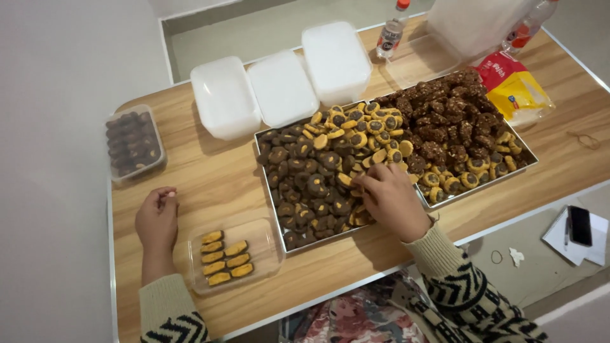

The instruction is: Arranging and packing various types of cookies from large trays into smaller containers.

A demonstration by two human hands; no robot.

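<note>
**Hand positions over the cookie tray and clear container**

Head view

1. The right hand (389, 198) rests palm down on the cookies (330, 162) in the near tray (269, 190). Its fingers are curled together onto the pile. The fingertips are buried among the cookies, so whether they pinch one cannot be told.
2. The cookies lie directly under and around this hand. Dark round pieces spread to its left. Yellow-rimmed pieces with dark centres lie just beyond its fingertips.
3. A second tray (530, 159) sits touching the first on the right of the hand. It holds rough dark clusters (445, 117), with a few yellow-rimmed pieces at its near edge.
4. The left hand (157, 219) rests on the wooden table (210, 171), well apart from the tray. Its fingers are loosely closed, and it holds nothing that can be seen.
5. A clear container (270, 244) lies just to the right of the left hand, near but not touching it. Seven yellow cookies stand in it in two short rows (225, 257).
6. A filled, lidded container of dark cookies (133, 146) sits beyond the left hand.
7. Three white lidded boxes (283, 86) stand beyond the trays.
8. A phone (579, 225) lies on paper off the table, to the right of the right hand.
</note>
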